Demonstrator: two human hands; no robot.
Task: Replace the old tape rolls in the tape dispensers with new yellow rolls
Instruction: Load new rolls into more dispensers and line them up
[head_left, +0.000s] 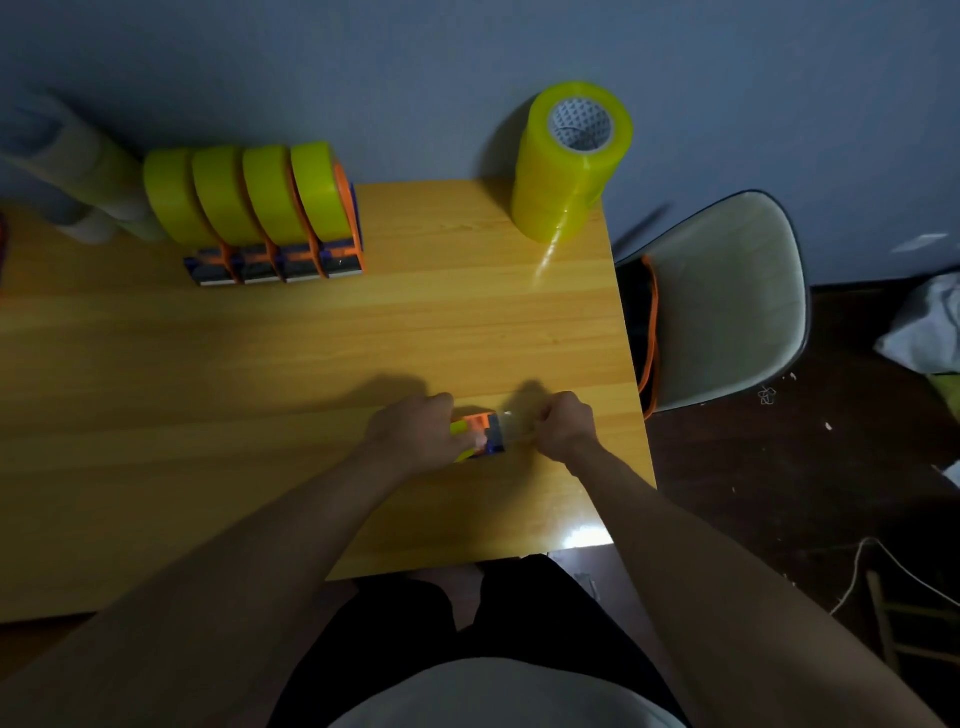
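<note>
The left hand (415, 431) lies over an orange-and-blue tape dispenser (485, 434) near the front right part of the wooden surface (363, 338). Its grip is closed around the dispenser body, fingers curled over the yellow roll (460, 428) mounted in it; most of the roll is hidden under the hand. The right hand (563, 426) sits just to the right of the dispenser, fingers curled and pinching the free end of a clear tape strip (514, 431) that runs from the dispenser's blue front edge to the hand.

At the far left of the surface, four more dispensers (275, 260) stand side by side, touching, each loaded with a yellow roll set upright on edge. At the far right corner stands a stack of yellow tape rolls (566, 171), upright, with the patterned core visible at the top. Pale, blurred rolls (78, 171) lie at the far left edge; their type cannot be determined.

A light-coloured chair (727, 296) stands beside the right edge of the surface, with an orange cord (652, 332) hanging over its seat
</note>
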